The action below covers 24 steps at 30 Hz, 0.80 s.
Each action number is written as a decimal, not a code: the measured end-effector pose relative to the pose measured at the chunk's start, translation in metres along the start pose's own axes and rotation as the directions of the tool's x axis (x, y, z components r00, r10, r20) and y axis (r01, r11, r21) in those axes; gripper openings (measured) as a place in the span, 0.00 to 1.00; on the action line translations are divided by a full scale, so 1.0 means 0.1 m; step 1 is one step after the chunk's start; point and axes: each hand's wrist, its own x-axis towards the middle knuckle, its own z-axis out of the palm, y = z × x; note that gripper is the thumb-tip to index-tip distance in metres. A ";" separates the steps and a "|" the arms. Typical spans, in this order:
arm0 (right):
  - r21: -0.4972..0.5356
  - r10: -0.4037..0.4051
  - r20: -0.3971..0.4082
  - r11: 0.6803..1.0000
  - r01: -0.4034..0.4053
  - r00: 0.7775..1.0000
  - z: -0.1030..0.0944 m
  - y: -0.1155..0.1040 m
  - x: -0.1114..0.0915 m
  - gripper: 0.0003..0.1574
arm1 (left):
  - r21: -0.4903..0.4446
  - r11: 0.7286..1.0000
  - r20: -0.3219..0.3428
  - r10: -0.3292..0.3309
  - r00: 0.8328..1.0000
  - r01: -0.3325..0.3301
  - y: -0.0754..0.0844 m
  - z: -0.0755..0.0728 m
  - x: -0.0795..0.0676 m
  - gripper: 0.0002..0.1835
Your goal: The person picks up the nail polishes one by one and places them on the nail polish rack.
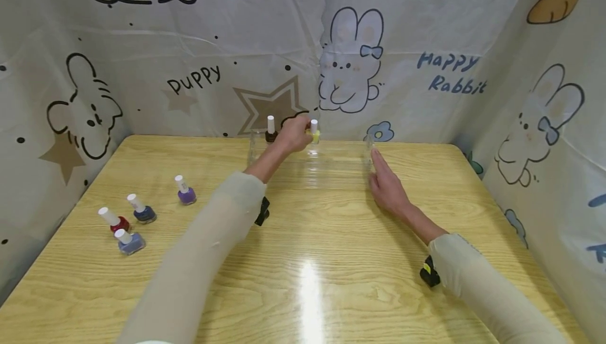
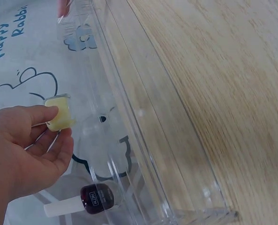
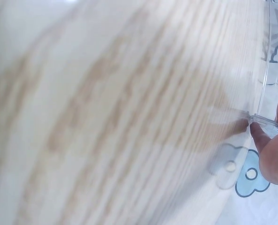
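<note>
Fingers (image 2: 42, 113) of the left hand (image 1: 293, 134): pinching the yellow bottle (image 2: 59, 115) at the rack's (image 1: 341, 150) far side. I cannot tell whether bottle and rack touch. Right hand (image 1: 387, 187): I read its fingers as straight, against the rack's right end. Dark bottle (image 2: 97, 198): upright, far left of rack. Tabletop (image 1: 360, 260), left: I count purple bottle (image 1: 187, 195), navy bottle (image 1: 144, 214), red bottle (image 1: 120, 225), blue bottle (image 1: 132, 244).

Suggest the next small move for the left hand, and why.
I'd probably have the left hand settle the yellow bottle on the clear rack, then let go. It pinches the bottle at the rack, cap up; the dark bottle already stands there, and the right hand is at the rack's right end. Whether the yellow base already rests, I can't tell.
</note>
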 end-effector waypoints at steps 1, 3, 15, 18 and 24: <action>0.002 0.001 0.002 1.000 -0.001 1.000 0.00 0.00 0.00 0.40 | -0.001 1.000 0.001 -0.004 1.000 0.004 0.00 0.01 0.01 0.11; 0.004 0.004 0.006 1.000 -0.004 1.000 0.00 -0.01 0.01 0.40 | -0.010 1.000 0.000 -0.012 1.000 0.012 -0.01 0.02 0.02 0.12; 0.000 0.015 0.010 1.000 -0.015 1.000 0.02 0.03 0.02 0.41 | 0.030 0.999 -0.003 -0.015 1.000 0.015 -0.08 0.11 0.09 0.07; 0.000 0.012 0.008 1.000 -0.012 1.000 0.01 0.03 0.02 0.41 | -0.004 0.999 0.005 -0.036 0.999 0.036 -0.10 0.13 0.09 0.09; -0.005 0.014 0.007 1.000 -0.014 1.000 0.01 0.03 0.02 0.41 | -0.077 0.996 0.004 -0.049 0.999 0.049 -0.11 0.14 0.08 0.11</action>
